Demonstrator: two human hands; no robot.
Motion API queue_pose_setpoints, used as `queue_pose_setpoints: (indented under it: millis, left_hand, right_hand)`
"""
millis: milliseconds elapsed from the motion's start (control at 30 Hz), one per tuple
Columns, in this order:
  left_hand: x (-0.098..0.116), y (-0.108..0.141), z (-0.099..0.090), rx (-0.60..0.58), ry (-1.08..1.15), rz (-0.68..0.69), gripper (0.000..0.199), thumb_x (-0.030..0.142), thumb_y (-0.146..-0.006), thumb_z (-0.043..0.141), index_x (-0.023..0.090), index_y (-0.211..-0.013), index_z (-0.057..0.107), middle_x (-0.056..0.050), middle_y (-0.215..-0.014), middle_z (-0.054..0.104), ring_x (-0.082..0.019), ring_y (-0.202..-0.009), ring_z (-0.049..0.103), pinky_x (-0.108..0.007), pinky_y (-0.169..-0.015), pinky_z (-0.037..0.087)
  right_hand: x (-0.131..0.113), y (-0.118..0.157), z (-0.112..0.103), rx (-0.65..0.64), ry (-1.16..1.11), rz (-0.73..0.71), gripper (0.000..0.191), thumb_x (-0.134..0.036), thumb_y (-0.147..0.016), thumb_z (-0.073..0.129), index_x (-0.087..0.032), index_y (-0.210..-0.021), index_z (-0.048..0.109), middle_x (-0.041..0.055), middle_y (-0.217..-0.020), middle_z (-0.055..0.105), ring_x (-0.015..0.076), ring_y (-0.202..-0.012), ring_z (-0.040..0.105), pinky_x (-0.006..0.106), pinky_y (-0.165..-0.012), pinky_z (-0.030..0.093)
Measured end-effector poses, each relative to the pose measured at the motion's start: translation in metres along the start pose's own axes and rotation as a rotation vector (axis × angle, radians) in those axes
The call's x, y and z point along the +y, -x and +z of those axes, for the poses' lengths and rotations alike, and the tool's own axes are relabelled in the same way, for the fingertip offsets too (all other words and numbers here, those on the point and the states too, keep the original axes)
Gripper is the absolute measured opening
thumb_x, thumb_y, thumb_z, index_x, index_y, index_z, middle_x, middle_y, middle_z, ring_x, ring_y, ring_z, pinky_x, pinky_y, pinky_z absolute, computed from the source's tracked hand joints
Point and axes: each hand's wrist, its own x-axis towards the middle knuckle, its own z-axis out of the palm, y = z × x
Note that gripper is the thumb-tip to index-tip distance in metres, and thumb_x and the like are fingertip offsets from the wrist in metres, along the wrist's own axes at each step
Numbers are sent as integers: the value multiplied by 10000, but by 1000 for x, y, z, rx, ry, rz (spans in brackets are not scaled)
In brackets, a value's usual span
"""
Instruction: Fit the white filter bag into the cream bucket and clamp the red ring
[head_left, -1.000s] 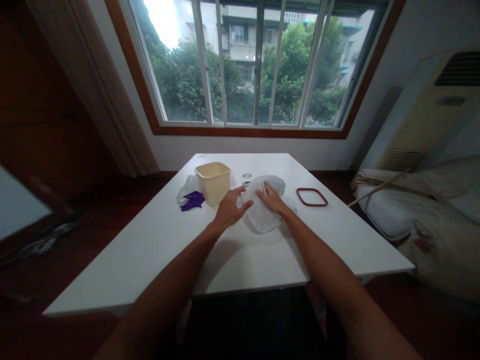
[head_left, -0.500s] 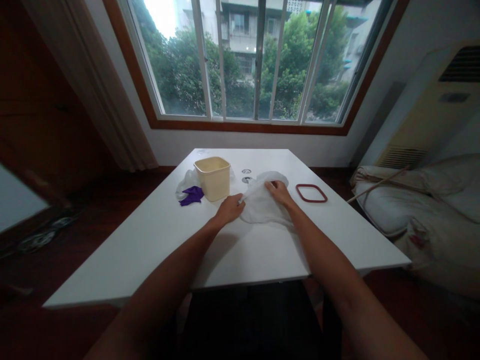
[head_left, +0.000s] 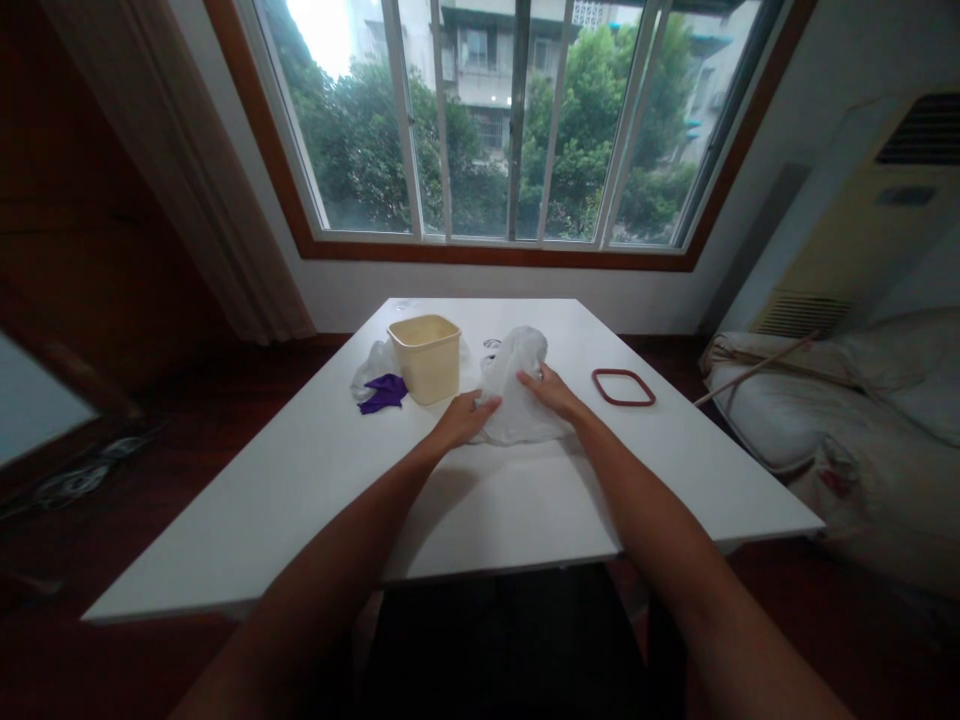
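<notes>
A thin, whitish, see-through plastic bag (head_left: pixel 517 415) is bunched up over the white table, its upper part standing raised between my hands. My left hand (head_left: pixel 461 417) grips its left edge, thumb laid over the plastic. On the other side my right hand (head_left: pixel 553 390) pinches the bag, with the fingers partly behind the film. Just left of my left hand stands a cream-coloured square bin (head_left: pixel 427 362), upright, its top uncovered. A dark red rounded-square ring (head_left: pixel 623 388) lies flat to the right of my right hand.
Purple cloth or plastic (head_left: pixel 382 393) and another clear bag (head_left: pixel 373 365) lie left of the bin. The white table (head_left: pixel 300 510) narrows towards the window wall. Covered bundles (head_left: pixel 862 420) with a stick stand beyond its right edge. Round fittings (head_left: pixel 492 344) sit in the tabletop.
The bag's upper part has been gathered up and shifted left, standing higher now. My right hand has moved slightly left and turned. The bin and ring have stayed put.
</notes>
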Motion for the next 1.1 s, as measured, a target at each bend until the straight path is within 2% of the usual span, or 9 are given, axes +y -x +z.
queue_pose_setpoints:
  millis: [133, 200, 267, 367, 567, 700, 867, 1000, 1100]
  left_hand:
    - [2, 4, 5, 39, 65, 115, 709, 579, -761, 691, 158, -1310, 540, -139, -1270, 642, -286, -1090, 635, -393, -933, 498]
    - [2, 4, 7, 30, 129, 168, 814, 526, -711, 758, 163, -1379, 469, -151, -1341, 592, -290, -1140, 614, -411, -968, 491]
    - [1, 3, 8, 27, 187, 218, 825, 480, -696, 779, 166, -1388, 457, -156, -1352, 582, -286, -1148, 611, -413, -964, 498]
    - [1, 1, 7, 18, 206, 215, 687, 451, -729, 746, 155, -1310, 532, -137, -1248, 648, -261, -1046, 648, -380, -892, 525]
    - [2, -1, 0, 21, 65, 57, 385, 449, -810, 606, 129, -1009, 684, -59, -894, 730, -202, -788, 659, -287, -710, 511]
    - [1, -3, -5, 105, 16, 26, 406, 519, -812, 577, 134, -867, 693, -59, -794, 711, -197, -733, 642, -269, -639, 476]
    - [2, -8, -11, 244, 184, -52, 502, 607, -779, 573, 118, -828, 676, -58, -740, 689, -179, -658, 614, -269, -584, 457]
    - [7, -10, -12, 301, 409, -102, 568, 642, -736, 620, 103, -903, 684, -73, -815, 712, -184, -730, 649, -283, -656, 503]
    - [12, -9, -10, 300, 507, -58, 600, 624, -709, 667, 100, -1000, 681, -87, -899, 727, -201, -840, 677, -312, -770, 533]
  right_hand:
    - [-27, 16, 13, -176, -131, -70, 585, -583, -838, 626, -216, -1283, 530, 88, -1270, 644, 238, -1093, 641, 397, -949, 547]
    - [-37, 22, 16, -250, -176, -104, 597, -557, -825, 655, -231, -1302, 508, 78, -1271, 635, 233, -1102, 630, 388, -960, 542]
    - [-43, 25, 17, -275, -216, -110, 643, -522, -797, 692, -231, -1331, 479, 73, -1236, 643, 236, -1076, 636, 389, -939, 551]
    - [-41, 23, 13, -231, -270, -76, 684, -475, -748, 729, -227, -1329, 467, 63, -1171, 670, 241, -1017, 659, 385, -874, 575]
    - [-39, 16, -1, -70, -363, -36, 633, -451, -661, 758, -200, -1189, 517, 78, -1064, 717, 263, -950, 678, 394, -826, 575]
    - [-51, 15, -19, 28, -422, -111, 571, -472, -689, 697, -195, -1168, 557, 93, -1054, 718, 282, -972, 677, 417, -847, 565]
    - [-56, 14, -39, 220, -482, -273, 571, -503, -794, 556, -257, -1308, 514, 69, -1197, 673, 230, -1121, 629, 399, -949, 524]
    - [-47, 13, -29, 194, -352, -285, 655, -542, -753, 632, -273, -1331, 482, 55, -1252, 642, 209, -1158, 601, 374, -965, 507]
    - [-41, 12, -12, 63, -305, -216, 641, -506, -639, 761, -212, -1178, 576, 66, -1117, 690, 225, -1017, 637, 361, -889, 526]
